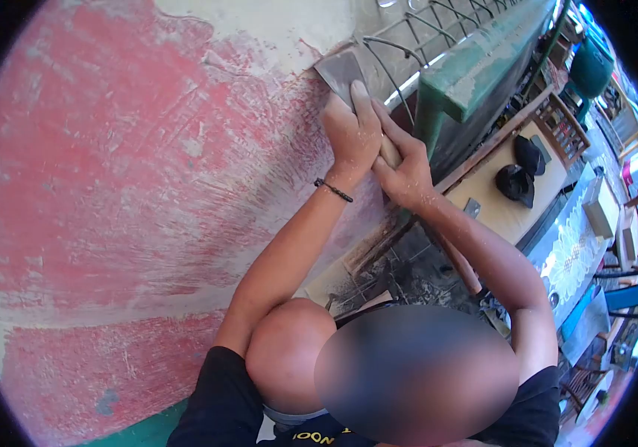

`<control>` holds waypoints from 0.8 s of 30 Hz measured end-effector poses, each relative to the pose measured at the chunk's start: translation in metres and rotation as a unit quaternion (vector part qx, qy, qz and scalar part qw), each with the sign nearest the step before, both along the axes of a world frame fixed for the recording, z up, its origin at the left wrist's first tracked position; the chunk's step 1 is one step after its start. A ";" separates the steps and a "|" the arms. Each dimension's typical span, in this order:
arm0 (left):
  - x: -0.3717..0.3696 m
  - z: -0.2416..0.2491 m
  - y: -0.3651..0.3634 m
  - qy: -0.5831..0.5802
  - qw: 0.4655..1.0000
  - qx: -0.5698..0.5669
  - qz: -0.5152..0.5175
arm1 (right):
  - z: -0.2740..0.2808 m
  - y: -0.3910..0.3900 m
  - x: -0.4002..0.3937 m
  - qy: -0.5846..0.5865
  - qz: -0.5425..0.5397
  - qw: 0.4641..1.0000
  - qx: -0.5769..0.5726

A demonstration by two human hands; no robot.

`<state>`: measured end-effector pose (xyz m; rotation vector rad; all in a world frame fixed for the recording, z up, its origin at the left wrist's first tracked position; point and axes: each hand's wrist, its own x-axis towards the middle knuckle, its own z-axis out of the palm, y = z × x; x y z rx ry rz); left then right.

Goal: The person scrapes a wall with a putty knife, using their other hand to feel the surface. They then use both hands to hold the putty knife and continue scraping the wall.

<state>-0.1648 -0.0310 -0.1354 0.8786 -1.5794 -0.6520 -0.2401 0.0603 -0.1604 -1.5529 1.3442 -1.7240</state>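
A putty knife has its wide metal blade (341, 70) against the wall (147, 164), at the edge between flaking pink paint and a bare pale patch. My left hand (350, 134) is closed around the lower blade and upper handle, with a finger lying along the metal. Just behind it, my right hand (408, 165) grips the pale wooden handle (390, 152). Pale specks of dust cover both hands and forearms. A dark braided bracelet (334, 190) circles my left wrist.
Right of the blade are a wire grille (416, 33) and a green-painted frame (475, 67) with a protruding corner. Paint debris (408, 272) litters the floor below. Farther right stand a wooden bench (494, 212) bearing black items and a table with a lace cloth (569, 249).
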 end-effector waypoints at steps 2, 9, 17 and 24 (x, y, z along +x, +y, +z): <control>0.001 -0.010 0.004 0.015 1.000 -0.018 0.012 | -0.010 0.002 0.001 0.019 -0.008 1.000 -0.022; 0.005 -0.010 0.009 -0.004 1.000 -0.002 -0.003 | -0.020 0.006 0.003 -0.003 0.007 1.000 -0.016; 0.012 -0.022 0.017 0.028 0.998 0.051 -0.039 | -0.029 0.012 0.005 0.017 0.005 1.000 -0.024; 0.000 0.022 -0.002 -0.015 0.998 -0.047 -0.033 | 0.008 -0.004 -0.002 -0.053 -0.001 0.998 -0.025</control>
